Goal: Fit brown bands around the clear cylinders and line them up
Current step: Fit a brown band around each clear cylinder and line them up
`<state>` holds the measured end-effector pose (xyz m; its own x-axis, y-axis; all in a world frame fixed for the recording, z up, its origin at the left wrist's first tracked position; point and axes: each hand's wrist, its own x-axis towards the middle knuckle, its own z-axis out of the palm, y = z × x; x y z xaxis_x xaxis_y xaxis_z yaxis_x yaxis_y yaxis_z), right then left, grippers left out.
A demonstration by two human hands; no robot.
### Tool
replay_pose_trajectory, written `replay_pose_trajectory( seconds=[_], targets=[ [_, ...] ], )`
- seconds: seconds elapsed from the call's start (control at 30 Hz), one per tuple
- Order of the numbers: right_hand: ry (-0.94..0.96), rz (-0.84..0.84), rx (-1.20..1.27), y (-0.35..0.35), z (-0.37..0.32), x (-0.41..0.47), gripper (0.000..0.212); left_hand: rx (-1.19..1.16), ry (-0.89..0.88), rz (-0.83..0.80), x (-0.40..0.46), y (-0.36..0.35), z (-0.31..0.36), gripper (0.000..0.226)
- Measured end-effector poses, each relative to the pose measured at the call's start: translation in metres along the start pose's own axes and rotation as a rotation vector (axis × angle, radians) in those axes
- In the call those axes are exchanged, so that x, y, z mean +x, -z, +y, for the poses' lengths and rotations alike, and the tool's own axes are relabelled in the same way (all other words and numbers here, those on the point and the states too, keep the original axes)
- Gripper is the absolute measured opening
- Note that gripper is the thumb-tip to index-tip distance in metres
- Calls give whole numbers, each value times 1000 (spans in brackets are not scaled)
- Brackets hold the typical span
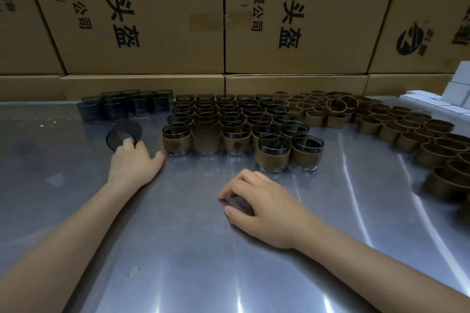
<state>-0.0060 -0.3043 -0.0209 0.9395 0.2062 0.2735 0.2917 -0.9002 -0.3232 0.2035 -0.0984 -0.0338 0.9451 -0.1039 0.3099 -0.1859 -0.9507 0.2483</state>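
Note:
My left hand (134, 160) reaches to the back left and pinches the rim of a bare clear cylinder (122, 134), which is tipped on the metal table. My right hand (264, 208) rests on the table in the middle. Its fingers and thumb curl round a dark see-through piece (239, 204), apparently another clear cylinder, mostly hidden under the hand. Several banded cylinders (229, 122) stand in rows beyond both hands, with two more (290, 155) in front at the right. A group of bare clear cylinders (127, 104) stands at the back left.
Loose brown bands (386, 122) lie spread across the back right and down the right edge. Large cardboard boxes (152, 20) form a wall behind the table. White boxes (455, 91) are stacked at the far right. The metal table (178, 249) reaches to the near edge.

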Motion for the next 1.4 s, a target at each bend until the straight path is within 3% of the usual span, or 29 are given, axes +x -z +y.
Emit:
replay_pose_trajectory(
  seconds=[0.17,0.23,0.33,0.47,0.73,0.8,0.97,1.1,1.4],
  targets=[
    [-19,27,6,-2,0,0,24,-75,-12,7,-67,21,16,56],
    [-27,36,7,-2,1,0,24,-309,-8,10,-90,29,24,48],
    [-54,41,13,-3,4,2,28,-871,17,121,-125,44,42,20],
    [-163,62,177,-2,7,6,55,-1519,163,-38,-158,49,79,16],
    [-171,130,368,1,8,4,70,-1950,514,-289,-134,46,128,24],
    [-158,251,369,2,9,4,64,-1934,463,-319,-131,41,135,28],
    [-115,484,339,6,9,2,53,-1609,279,-287,-128,28,142,46],
    [-178,464,253,6,8,2,50,-1082,28,-60,-126,24,129,53],
    [-316,397,158,4,11,3,52,-857,-92,-116,-120,22,120,45]
  ],
)
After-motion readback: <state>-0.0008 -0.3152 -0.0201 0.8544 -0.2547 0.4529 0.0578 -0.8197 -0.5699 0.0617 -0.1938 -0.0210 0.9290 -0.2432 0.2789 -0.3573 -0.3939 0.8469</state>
